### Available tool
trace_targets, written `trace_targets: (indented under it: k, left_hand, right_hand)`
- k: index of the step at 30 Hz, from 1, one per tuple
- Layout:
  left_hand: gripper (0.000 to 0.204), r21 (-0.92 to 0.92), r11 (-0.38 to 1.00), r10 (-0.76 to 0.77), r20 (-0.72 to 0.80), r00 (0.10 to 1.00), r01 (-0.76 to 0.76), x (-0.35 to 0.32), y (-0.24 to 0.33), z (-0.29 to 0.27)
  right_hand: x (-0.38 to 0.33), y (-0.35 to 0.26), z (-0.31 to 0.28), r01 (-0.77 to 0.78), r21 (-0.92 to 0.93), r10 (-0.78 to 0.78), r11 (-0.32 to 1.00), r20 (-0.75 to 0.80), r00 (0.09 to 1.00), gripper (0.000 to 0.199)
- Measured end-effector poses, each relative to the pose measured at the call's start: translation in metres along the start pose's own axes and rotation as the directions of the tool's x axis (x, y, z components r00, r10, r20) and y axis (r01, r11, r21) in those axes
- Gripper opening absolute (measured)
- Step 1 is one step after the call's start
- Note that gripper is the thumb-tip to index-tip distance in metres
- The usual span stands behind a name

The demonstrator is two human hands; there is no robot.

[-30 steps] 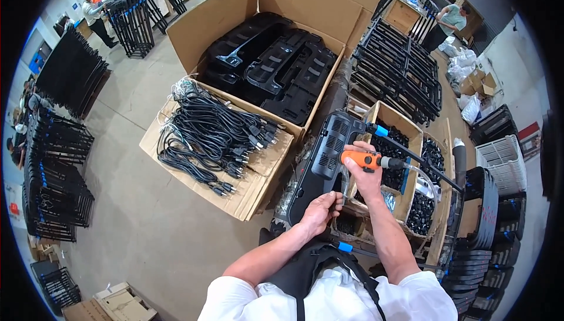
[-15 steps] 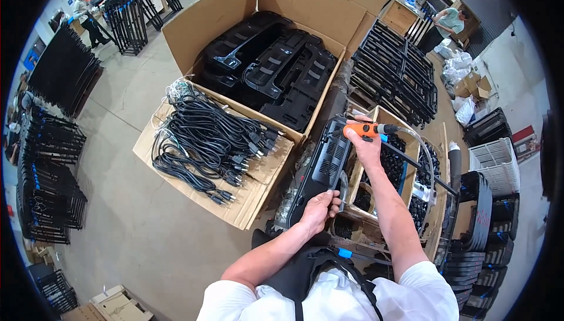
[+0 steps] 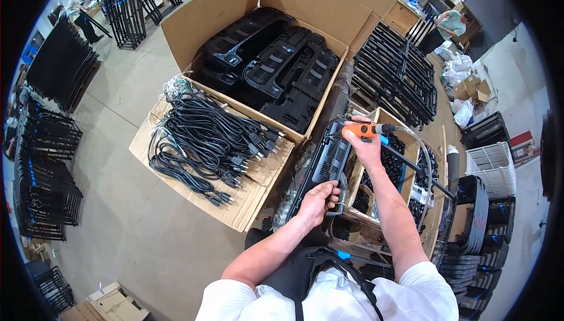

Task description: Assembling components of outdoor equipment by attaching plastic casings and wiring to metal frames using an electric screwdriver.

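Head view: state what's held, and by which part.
The right hand grips an orange power tool around its body; whether the left hand, beside the black vented housing, holds anything is unclear.

Here's the orange tool (image 3: 359,129), snug in the right grip (image 3: 368,149), lying crosswise with its dark collar jutting out to the right and its working tip hidden. Just left of that grip sits the far end of the black housing (image 3: 329,161), long, slotted with vents, slanting down toward the left grip (image 3: 319,204), which partly covers its near right edge.
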State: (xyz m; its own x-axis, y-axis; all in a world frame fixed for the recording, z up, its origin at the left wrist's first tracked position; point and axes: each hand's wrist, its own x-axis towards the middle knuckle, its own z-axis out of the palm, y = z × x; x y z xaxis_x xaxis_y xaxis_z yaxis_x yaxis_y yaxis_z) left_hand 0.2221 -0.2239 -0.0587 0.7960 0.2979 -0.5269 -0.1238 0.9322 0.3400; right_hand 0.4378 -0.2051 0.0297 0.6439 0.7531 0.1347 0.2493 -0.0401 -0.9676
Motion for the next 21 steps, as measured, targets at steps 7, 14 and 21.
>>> trace_targets:
  k: [7, 14, 21]
  left_hand:
    - [0.029, -0.139, 0.990, -0.001, -0.059, 0.998, -0.007, 0.018, 0.012, 0.004]
    - [0.024, -0.213, 0.976, 0.041, -0.068, 0.997, -0.054, 0.040, 0.023, 0.015]
    - [0.022, -0.228, 0.970, 0.058, -0.108, 0.992, -0.081, 0.053, 0.032, 0.021]
  right_hand:
    - [0.020, -0.022, 0.010, -0.065, -0.128, 0.073, 0.990, 0.061, 0.995, 0.046]
    - [0.031, -0.018, 0.012, -0.057, -0.191, 0.081, 0.980, 0.125, 0.989, 0.041]
    - [0.032, -0.016, 0.016, -0.082, -0.220, 0.106, 0.972, 0.097, 0.990, 0.038]
